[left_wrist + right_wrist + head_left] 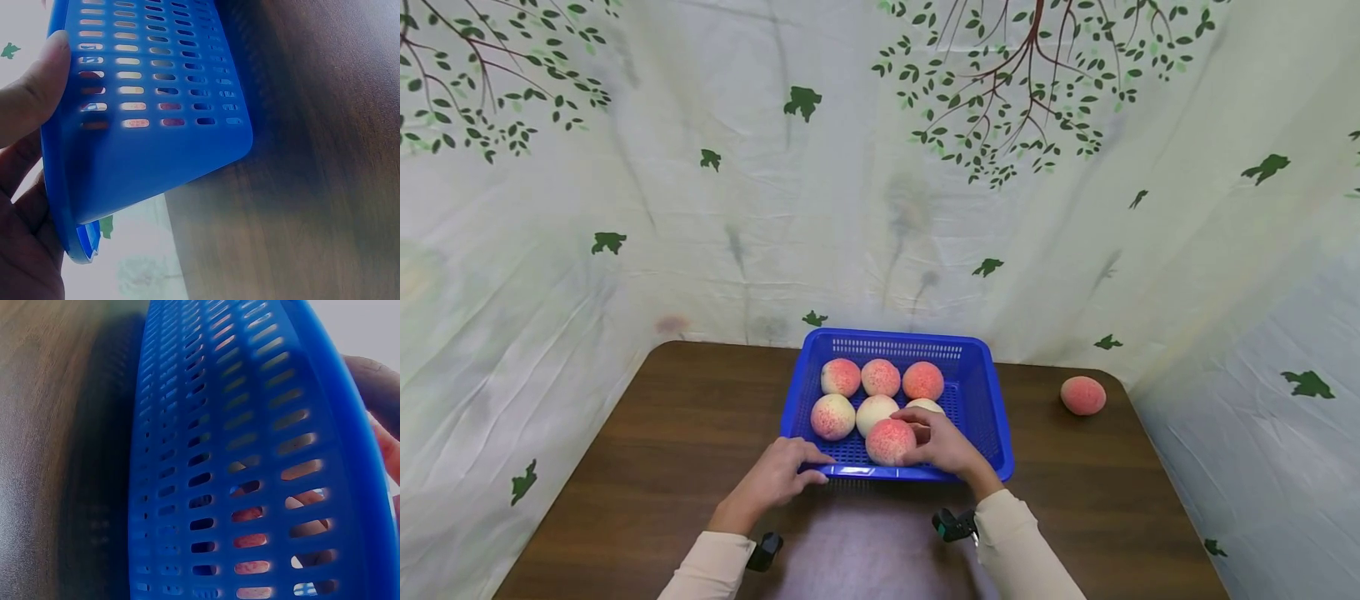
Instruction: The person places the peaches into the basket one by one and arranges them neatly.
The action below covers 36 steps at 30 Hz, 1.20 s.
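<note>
A blue slotted plastic basket stands on the table with several red-and-cream peaches in it. At its near left corner my left hand grips the rim, the thumb outside and the fingers over the inner side. My right hand holds a speckled pink peach at the near side of the basket, just inside the front rim. Behind that hand a pale peach is partly hidden. Three peaches form the back row, among them an orange-red peach. In the right wrist view the basket wall covers most of the hand.
One pinkish-red peach lies alone on the brown wooden table near its far right corner. A pale cloth printed with leaves and branches hangs behind the table and along both sides.
</note>
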### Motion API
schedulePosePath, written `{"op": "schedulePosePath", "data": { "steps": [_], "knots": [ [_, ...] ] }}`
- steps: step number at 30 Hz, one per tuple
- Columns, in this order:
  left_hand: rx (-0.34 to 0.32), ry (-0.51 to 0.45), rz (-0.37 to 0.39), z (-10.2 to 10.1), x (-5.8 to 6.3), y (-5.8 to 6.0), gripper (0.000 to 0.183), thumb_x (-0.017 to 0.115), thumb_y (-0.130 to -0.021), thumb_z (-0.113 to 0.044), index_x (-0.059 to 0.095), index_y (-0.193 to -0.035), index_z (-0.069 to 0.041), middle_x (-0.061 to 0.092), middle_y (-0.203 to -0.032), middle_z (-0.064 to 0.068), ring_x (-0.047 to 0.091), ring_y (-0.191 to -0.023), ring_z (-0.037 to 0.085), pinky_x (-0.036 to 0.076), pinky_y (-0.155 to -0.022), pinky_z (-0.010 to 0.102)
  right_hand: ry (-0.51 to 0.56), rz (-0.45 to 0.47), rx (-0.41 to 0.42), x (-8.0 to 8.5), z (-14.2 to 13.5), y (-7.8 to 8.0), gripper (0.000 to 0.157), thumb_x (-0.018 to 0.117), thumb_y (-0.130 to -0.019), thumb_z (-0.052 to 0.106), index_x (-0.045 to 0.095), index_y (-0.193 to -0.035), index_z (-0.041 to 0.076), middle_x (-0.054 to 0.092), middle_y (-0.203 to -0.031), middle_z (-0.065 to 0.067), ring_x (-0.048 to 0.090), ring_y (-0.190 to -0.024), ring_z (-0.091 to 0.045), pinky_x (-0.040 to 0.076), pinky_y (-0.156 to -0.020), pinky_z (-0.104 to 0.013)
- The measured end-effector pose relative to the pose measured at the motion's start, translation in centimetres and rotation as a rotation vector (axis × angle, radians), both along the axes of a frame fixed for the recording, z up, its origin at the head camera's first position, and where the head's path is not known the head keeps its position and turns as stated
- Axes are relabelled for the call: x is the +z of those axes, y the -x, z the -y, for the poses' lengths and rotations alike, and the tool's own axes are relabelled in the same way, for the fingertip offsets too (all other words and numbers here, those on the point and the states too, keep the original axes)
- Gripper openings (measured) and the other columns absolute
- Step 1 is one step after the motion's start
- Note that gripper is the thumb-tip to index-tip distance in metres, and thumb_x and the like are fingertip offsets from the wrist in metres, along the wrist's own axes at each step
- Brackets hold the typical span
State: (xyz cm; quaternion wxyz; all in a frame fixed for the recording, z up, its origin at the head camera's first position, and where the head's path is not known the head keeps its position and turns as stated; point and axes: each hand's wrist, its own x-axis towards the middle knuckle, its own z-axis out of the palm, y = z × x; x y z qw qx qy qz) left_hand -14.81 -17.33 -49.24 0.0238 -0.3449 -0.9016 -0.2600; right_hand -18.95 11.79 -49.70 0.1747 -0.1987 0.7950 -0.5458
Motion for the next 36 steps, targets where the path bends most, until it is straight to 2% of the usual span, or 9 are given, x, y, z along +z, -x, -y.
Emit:
{"op": "schedulePosePath", "data": {
  "steps": [3,10,15,21,28,36],
  "knots": [
    [0.008,0.003,0.007,0.0,0.0,0.0,0.019,0.078,-0.078,-0.013,0.077,-0.097,-0.008,0.074,-0.09,0.002,0.067,-0.086,0.017,0.053,-0.076,0.035,0.003,0.019,0.022,-0.8,0.0,0.6,0.057,0.077,-0.077,0.002,0.055,-0.13,0.005,0.055,-0.131,-0.013,0.05,-0.124,-0.04,0.042,-0.099,-0.053],
    [0.005,0.016,0.017,-0.3,0.1,0.0,0.019,0.077,-0.079,-0.013,0.077,-0.098,-0.008,0.074,-0.091,0.002,0.068,-0.088,0.017,0.053,-0.078,0.036,-0.02,0.038,0.065,-1.0,-0.1,1.0,0.056,0.077,-0.076,-0.001,0.058,-0.128,0.008,0.056,-0.131,-0.012,0.047,-0.127,-0.038,0.038,-0.102,-0.055],
    [0.015,0.016,0.016,-0.3,0.2,-0.1,0.019,0.077,-0.08,-0.013,0.077,-0.098,-0.009,0.074,-0.091,0.002,0.067,-0.088,0.019,0.053,-0.078,0.037,-0.03,0.046,0.093,-1.1,0.0,1.2,0.056,0.076,-0.076,-0.004,0.059,-0.128,0.008,0.059,-0.127,-0.011,0.054,-0.118,-0.031,0.042,-0.1,-0.051],
    [0.015,0.013,0.006,-0.2,0.1,0.0,0.019,0.077,-0.079,-0.014,0.077,-0.098,-0.01,0.074,-0.091,0.002,0.067,-0.087,0.018,0.052,-0.077,0.036,-0.04,0.001,0.135,-1.2,0.3,1.4,0.057,0.075,-0.076,-0.006,0.058,-0.13,0.004,0.06,-0.123,-0.012,0.057,-0.105,-0.021,0.046,-0.096,-0.043],
    [0.009,0.01,-0.02,0.0,-0.2,-0.1,0.02,0.078,-0.078,-0.013,0.077,-0.098,-0.009,0.074,-0.09,0.002,0.067,-0.086,0.017,0.052,-0.077,0.035,-0.181,-0.047,0.102,-1.5,0.5,1.4,0.057,0.075,-0.079,-0.002,0.057,-0.132,0.007,0.064,-0.12,-0.007,0.06,-0.099,-0.018,0.049,-0.092,-0.043],
    [0.006,0.008,-0.035,0.0,-0.1,-0.2,0.019,0.078,-0.078,-0.013,0.077,-0.097,-0.009,0.073,-0.089,0.002,0.066,-0.085,0.017,0.052,-0.076,0.035,-0.257,-0.088,0.083,-2.0,0.8,1.7,0.052,0.079,-0.077,0.002,0.06,-0.125,0.006,0.065,-0.117,-0.009,0.062,-0.099,-0.021,0.051,-0.089,-0.043]
  ]
}}
